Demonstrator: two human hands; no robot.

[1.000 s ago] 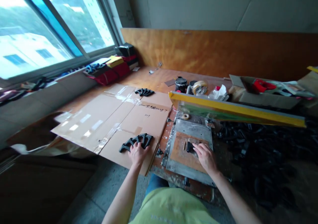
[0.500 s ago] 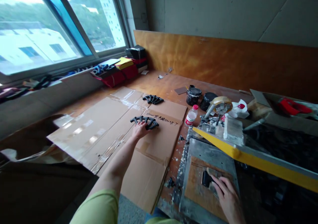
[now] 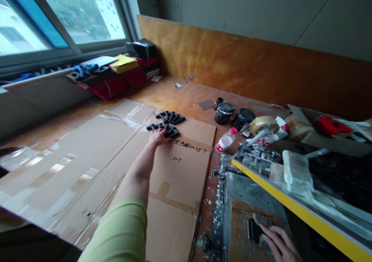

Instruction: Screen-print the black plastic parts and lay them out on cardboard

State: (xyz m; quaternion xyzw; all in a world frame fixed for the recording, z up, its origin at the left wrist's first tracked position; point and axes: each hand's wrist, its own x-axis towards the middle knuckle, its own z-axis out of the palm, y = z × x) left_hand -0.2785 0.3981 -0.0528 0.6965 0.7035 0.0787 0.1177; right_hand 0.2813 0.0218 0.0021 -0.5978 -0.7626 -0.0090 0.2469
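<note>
My left hand (image 3: 158, 137) reaches onto the flattened cardboard (image 3: 186, 177) and has its fingers closed on the near row of black curved pieces (image 3: 171, 131). Just beyond it lies a second row of similar black pieces (image 3: 170, 117). At the lower right, my right hand (image 3: 280, 243) holds a black-headed tool (image 3: 254, 230) with a light handle, its fingers around the handle. The tool is over a brown wooden board (image 3: 240, 219) on a grey plate (image 3: 244, 188).
A bottle with a red cap (image 3: 226, 140) stands by the cardboard's right edge, with black tubs (image 3: 224, 113) behind it. A yellow-edged frame (image 3: 279, 200) carries a tape roll (image 3: 264, 125). Red and yellow stacks (image 3: 124, 64) sit near the window.
The view has shifted closer and lower. My left hand has moved the near row of black pieces closer to the far row. My right hand still holds the tool.
</note>
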